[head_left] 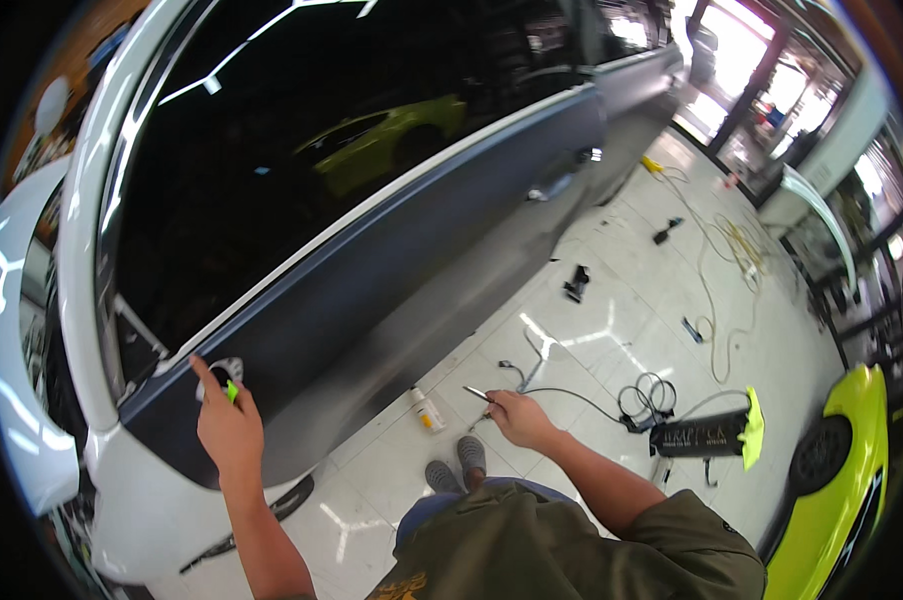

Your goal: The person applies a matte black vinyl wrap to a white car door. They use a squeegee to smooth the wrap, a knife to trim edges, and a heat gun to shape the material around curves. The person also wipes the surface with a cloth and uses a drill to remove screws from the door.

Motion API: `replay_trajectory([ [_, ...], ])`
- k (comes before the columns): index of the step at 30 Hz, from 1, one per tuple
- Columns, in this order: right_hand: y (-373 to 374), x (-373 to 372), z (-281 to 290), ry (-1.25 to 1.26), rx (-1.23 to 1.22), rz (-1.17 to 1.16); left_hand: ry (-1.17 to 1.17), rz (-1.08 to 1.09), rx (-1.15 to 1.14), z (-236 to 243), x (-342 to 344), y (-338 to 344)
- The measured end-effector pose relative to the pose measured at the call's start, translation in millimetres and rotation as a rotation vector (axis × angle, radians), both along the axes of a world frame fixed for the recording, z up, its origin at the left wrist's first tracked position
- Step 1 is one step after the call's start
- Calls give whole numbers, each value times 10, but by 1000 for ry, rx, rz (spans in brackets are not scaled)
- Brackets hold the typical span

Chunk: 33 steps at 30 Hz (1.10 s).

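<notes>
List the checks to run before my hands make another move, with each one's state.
1. Slim tool held in the right hand: ok.
2. Tool tip clear of the dark door panel: ok, there is a gap.
3. Bright green piece firmly gripped by the left hand: cannot tell, the grip is hidden.
4. Floor free of cables: not ok, a black cable lies there.
5. Bottle capped: cannot tell.

The person [572, 565] over there wears an olive short-sleeved T-shirt [517, 530] with a yellowish print [404, 588], blue legwear [427, 508] and grey, speckled shoes [472, 453].
</notes>
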State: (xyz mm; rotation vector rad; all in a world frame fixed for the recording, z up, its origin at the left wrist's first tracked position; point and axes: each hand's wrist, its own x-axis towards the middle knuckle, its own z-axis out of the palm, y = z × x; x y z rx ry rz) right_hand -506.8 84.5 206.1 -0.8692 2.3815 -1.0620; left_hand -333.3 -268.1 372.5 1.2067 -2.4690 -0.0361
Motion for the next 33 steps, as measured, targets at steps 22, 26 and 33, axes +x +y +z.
replay_trajectory([
  [22,2680,-1468,-787,-385,-269,-532,-70,-317,1358,-2283,-1744,3055],
  [26,3123,-2269,-684,-466,-421,-727,10,-471,972,-2048,-2505,3177],
  [33,3084,-3036,-291,-386,-462,-770,217,-455,991,-1399,-3650,3449],
])
